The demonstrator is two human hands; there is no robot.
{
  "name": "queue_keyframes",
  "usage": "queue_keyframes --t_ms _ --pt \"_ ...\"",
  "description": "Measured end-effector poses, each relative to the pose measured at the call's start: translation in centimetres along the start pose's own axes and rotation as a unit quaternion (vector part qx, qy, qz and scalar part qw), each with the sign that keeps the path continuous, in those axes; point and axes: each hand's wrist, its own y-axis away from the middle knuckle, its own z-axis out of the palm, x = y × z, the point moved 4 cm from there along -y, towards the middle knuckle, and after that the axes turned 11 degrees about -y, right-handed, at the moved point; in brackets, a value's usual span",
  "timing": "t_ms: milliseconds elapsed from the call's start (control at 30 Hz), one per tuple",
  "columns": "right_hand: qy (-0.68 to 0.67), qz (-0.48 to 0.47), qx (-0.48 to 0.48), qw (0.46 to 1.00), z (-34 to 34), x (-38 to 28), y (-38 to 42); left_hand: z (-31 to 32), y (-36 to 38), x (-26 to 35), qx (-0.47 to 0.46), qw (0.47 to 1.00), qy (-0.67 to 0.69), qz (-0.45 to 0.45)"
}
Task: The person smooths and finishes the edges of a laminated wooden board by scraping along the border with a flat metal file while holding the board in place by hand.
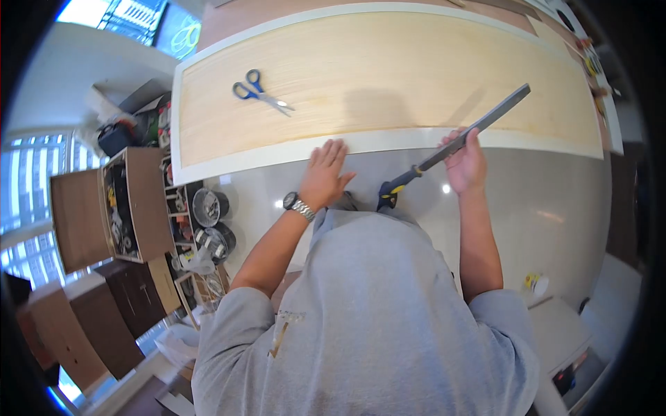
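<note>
My left hand (326, 173), with a watch (298, 206) on the wrist, rests its fingertips flat on the white front edge of a long panel (263, 159). In my right hand (466, 163) is a long flat file (499, 111), gripped along its grey metal blade between thumb and fingers. Its black and yellow handle (390, 192) points down toward my body, and the blade's far end slants up to the right over the panel. Blue-handled scissors (260, 92) lie partly open on the panel's pale wood face, left of both hands.
To the left stand buckets (208, 206) of small parts, a shelf with tools and an open brown cabinet (142, 208). Brown boxes (97, 333) are at lower left. A yellow and white roll (535, 283) sits at right. Glossy floor (541, 201) shows below the panel.
</note>
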Motion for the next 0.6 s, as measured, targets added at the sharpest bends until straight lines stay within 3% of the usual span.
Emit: queue_keyframes --t_ms 167,267,367,433,500,533,600 --pt "0.129 -0.13 0.128 0.975 -4.0 -5.8 3.2 -1.0 2.8 -5.6 -0.023 0.999 -0.044 -0.006" --pt "0.316 -0.149 0.252 0.902 -6.3 -4.1 6.4 -1.2 4.3 -9.6 -0.02 0.999 -0.027 0.043" --pt "0.447 -0.149 0.314 0.824 -4.1 1.7 10.5 -1.6 4.3 -11.9 -0.023 0.994 -0.009 0.107" --pt "0.53 -0.162 0.27 0.788 -1.4 6.5 12.1 -2.1 3.3 -12.4 -0.022 0.986 0.005 0.163" --pt "0.509 -0.127 0.242 0.816 0.1 11.2 13.3 -2.7 1.6 -12.2 -0.016 0.977 0.016 0.214" --pt "0.577 -0.189 0.195 0.77 1.0 13.2 13.5 -2.8 0.7 -11.7 -0.018 0.972 0.02 0.232" --pt "0.645 -0.219 0.151 0.716 2.5 16.5 14.2 -2.8 -1.1 -10.5 -0.019 0.962 0.027 0.27"
